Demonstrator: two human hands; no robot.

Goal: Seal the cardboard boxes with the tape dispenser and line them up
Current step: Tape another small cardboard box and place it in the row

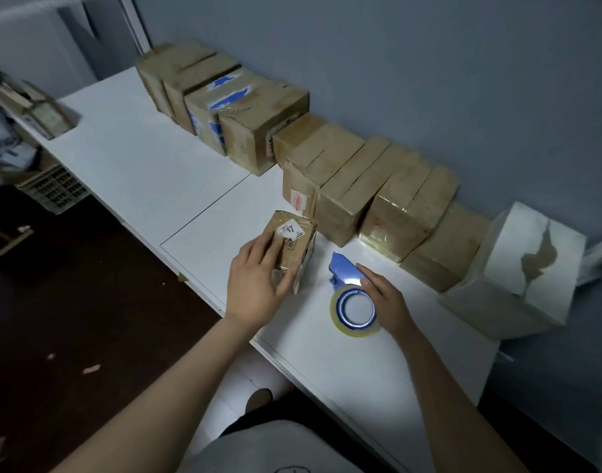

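Reading "47", label on small box

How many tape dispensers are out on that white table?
1. The blue tape dispenser lies flat on the table, touched by the right hand, beside the small box gripped by the left hand. Others may be hidden behind the row of boxes.
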